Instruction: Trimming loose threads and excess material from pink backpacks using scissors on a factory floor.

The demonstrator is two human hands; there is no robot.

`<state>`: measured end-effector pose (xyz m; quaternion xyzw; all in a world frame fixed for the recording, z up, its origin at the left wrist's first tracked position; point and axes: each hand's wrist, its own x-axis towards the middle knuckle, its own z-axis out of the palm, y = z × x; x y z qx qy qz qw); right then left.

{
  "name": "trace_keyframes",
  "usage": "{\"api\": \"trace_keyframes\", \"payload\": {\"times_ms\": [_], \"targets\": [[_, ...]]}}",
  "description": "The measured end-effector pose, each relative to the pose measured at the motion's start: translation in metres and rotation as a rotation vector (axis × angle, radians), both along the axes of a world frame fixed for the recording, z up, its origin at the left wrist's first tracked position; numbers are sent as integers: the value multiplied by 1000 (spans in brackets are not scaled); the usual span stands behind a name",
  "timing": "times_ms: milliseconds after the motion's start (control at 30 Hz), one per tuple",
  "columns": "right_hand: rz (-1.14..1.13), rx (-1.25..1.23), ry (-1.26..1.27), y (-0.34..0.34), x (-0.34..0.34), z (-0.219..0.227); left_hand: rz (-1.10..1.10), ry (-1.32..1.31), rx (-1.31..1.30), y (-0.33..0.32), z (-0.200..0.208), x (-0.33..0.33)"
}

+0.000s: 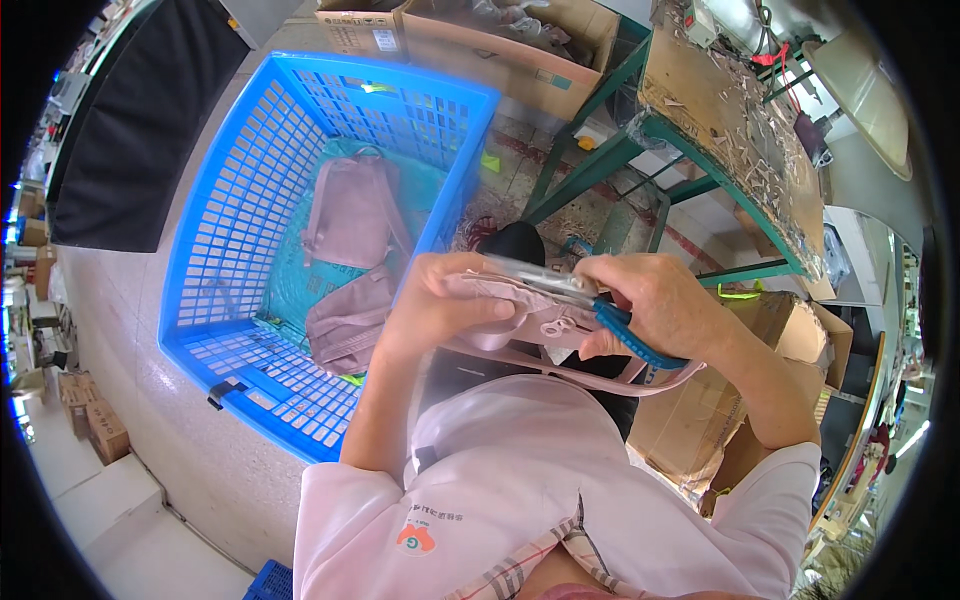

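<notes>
Close in front of my chest, my left hand (437, 307) grips the edge of a pale pink bag (574, 336), thumb on top of the fabric. A zipper pull shows on the bag's side, and its strap loops below toward the right. My right hand (665, 300) is closed around blue-handled scissors (645, 350). Their metal blades point left along the bag's upper edge, near my left fingers, and look blurred. Whether the blades are touching the fabric I cannot tell. The bag's underside is partly hidden by my hands.
A large blue plastic basket (212, 330) stands at the left, with a pink backpack (352, 212) and another pink bag (352, 320) on teal plastic. A green-framed workbench (690, 75) littered with scraps is at the far right. Cardboard boxes (510, 62) stand behind.
</notes>
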<state>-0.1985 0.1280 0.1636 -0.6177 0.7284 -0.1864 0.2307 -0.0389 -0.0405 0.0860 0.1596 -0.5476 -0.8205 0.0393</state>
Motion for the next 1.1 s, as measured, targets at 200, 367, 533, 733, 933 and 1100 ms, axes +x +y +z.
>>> {"api": "trace_keyframes", "payload": {"times_ms": [200, 367, 533, 733, 933, 1100], "targets": [[35, 53, 102, -10, 3, 8, -8, 142, -72, 11, -1, -7], [85, 131, 109, -9, 0, 8, -49, 85, -103, 12, -3, -7], [157, 137, 75, -13, 0, 9, -77, 57, -125, 14, -3, -8], [166, 151, 80, -9, -2, 9, -77, 11, -171, 15, -6, -8], [134, 129, 3, -8, 1, 2, -90, -16, -157, 14, -7, -9], [143, 74, 23, -8, 2, -6, -68, -1, -107, 15, -10, -9]]}}
